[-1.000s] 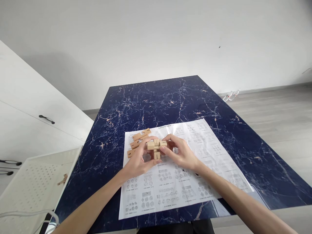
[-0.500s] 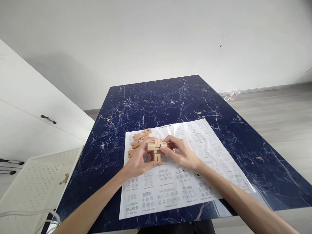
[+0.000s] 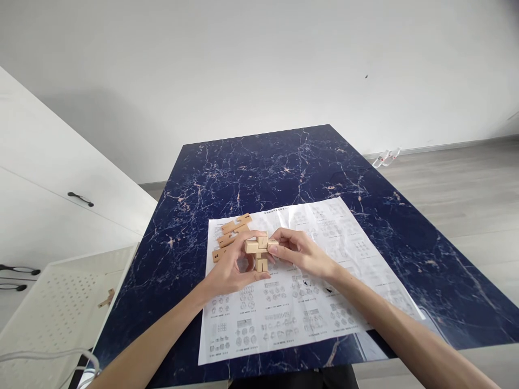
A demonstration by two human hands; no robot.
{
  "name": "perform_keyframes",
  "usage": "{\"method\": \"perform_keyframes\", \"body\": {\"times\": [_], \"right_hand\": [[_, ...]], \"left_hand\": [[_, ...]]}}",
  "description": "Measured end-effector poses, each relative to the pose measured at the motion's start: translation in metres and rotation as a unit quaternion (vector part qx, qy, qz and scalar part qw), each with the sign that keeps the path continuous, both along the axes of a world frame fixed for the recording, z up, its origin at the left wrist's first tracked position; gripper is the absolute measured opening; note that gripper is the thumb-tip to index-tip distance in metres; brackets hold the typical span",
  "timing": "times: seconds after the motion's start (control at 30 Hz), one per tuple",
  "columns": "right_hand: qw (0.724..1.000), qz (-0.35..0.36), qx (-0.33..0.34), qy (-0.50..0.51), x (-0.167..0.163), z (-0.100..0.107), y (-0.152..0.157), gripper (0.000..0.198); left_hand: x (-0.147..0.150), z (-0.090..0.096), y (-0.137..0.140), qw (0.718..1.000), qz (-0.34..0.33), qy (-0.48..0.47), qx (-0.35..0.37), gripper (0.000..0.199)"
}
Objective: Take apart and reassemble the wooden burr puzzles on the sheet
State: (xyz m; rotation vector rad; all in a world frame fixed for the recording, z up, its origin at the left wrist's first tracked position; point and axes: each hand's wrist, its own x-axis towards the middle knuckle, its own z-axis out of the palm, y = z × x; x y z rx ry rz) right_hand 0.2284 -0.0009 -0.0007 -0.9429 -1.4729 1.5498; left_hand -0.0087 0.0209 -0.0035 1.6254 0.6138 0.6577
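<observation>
Wooden burr puzzle (image 3: 252, 247) is held above the printed sheet (image 3: 300, 327), the left hand (image 3: 230, 268) curled around its left side, the right hand (image 3: 305, 253) pinching its right end. Probably light and stiff, it could slip apart at the joints, so opposite ends suit gripping.

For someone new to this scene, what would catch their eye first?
Probably the dark blue marbled table, spreading across the middle. On its near half, the left hand and right hand hold a pale wooden block assembly over a printed sheet. Flat wooden pieces lie beside the left hand.
</observation>
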Motion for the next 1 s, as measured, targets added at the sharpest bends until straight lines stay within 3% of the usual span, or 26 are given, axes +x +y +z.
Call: {"method": "perform_keyframes", "body": {"times": [0.3,0.5,0.67,0.83,1.0], "right_hand": [[1.000,0.005,-0.022,-0.005,0.001,0.002,0.000,0.047],[0.999,-0.033,-0.022,-0.015,-0.004,0.001,0.000,0.050],[0.994,-0.106,0.019,-0.017,-0.005,-0.003,0.000,0.052],[0.967,-0.215,0.088,-0.106,-0.005,-0.008,0.001,0.036],[0.935,-0.221,0.191,-0.201,-0.007,-0.013,0.002,0.014]], "left_hand": [[-0.001,0.003,-0.001,1.000,-0.006,0.020,-0.009,0.065],[0.002,0.000,-0.008,0.997,0.031,0.036,-0.064,0.068],[0.004,0.001,-0.007,0.995,0.053,-0.017,-0.088,0.072],[0.003,0.006,0.001,0.989,0.105,-0.055,-0.093,0.066],[0.005,0.007,0.004,0.983,0.133,-0.091,-0.090,0.062]]}}
